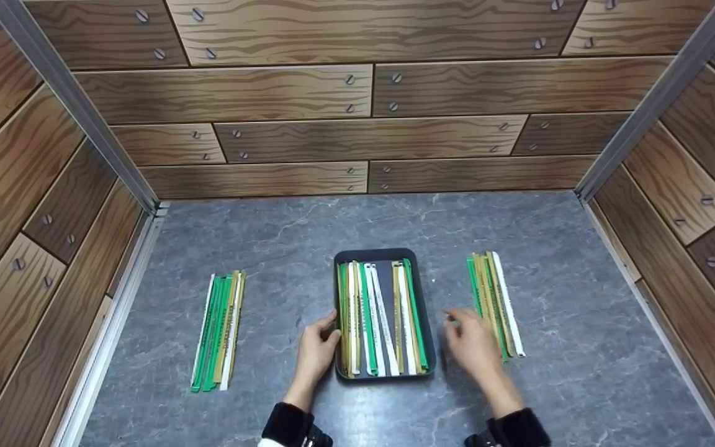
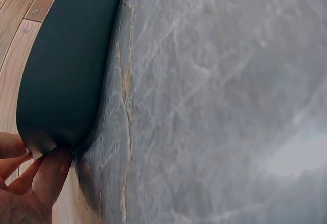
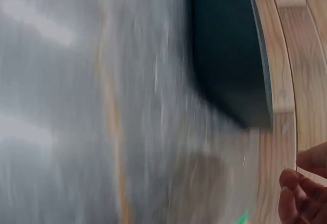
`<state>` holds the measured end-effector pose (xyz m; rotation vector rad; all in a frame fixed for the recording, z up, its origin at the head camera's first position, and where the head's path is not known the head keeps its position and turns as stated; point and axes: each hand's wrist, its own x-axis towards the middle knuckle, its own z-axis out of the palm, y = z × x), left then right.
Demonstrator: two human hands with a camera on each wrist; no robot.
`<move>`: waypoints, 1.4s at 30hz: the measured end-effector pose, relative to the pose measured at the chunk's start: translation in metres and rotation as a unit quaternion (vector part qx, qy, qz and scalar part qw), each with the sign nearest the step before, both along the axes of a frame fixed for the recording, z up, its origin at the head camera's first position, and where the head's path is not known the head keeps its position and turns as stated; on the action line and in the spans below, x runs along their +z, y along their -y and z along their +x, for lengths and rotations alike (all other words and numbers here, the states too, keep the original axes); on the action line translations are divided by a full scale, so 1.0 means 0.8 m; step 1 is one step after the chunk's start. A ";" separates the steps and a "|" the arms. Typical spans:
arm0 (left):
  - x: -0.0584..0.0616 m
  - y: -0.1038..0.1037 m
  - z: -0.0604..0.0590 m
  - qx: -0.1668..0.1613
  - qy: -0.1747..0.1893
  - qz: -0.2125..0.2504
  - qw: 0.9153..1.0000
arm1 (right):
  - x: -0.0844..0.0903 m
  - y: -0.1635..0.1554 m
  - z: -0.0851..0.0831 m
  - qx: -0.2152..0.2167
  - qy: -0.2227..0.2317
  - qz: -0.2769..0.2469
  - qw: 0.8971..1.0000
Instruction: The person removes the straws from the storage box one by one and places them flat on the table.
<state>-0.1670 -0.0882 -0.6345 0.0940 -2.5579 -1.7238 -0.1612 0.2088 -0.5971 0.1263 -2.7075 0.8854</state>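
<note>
A dark tray (image 1: 431, 357) lies at the centre of the floor, filled with rows of long narrow green, gold and white strips (image 1: 372, 320) bearing small print. At its left side my left hand (image 1: 318, 347) grips the wall; the left wrist view shows bent fingers (image 2: 48, 175) around the tray's edge. My right hand (image 1: 472, 341) is apart from the tray on its right, fingers loosely curled, with nothing visible in them. It partly covers a second group of similar strips (image 1: 499, 298). In the right wrist view, the tray's dark outer wall (image 3: 230, 55) stands beyond that hand.
Another group of green, gold and white strips (image 1: 218, 329) lies on the grey marbled surface (image 1: 283, 236) to the left. Wood-patterned panels (image 1: 370, 139) enclose the back and both sides, with metal rails (image 1: 78, 99) at the corners.
</note>
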 end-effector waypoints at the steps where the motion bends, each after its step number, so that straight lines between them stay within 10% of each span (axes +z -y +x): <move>1: 0.000 0.000 0.000 0.001 0.000 0.000 1.000 | 0.001 0.010 0.001 0.011 0.008 -0.004 1.000; 15: -0.001 0.000 0.001 0.003 -0.012 -0.001 1.000 | -0.016 0.100 0.004 0.164 0.057 0.020 0.985; 29: 0.000 -0.001 0.001 -0.001 -0.002 -0.001 1.000 | -0.034 0.121 0.002 0.119 0.024 0.170 0.978; 42: 0.001 -0.003 0.001 -0.006 0.005 -0.021 1.000 | -0.043 0.119 0.003 0.093 -0.002 0.126 0.988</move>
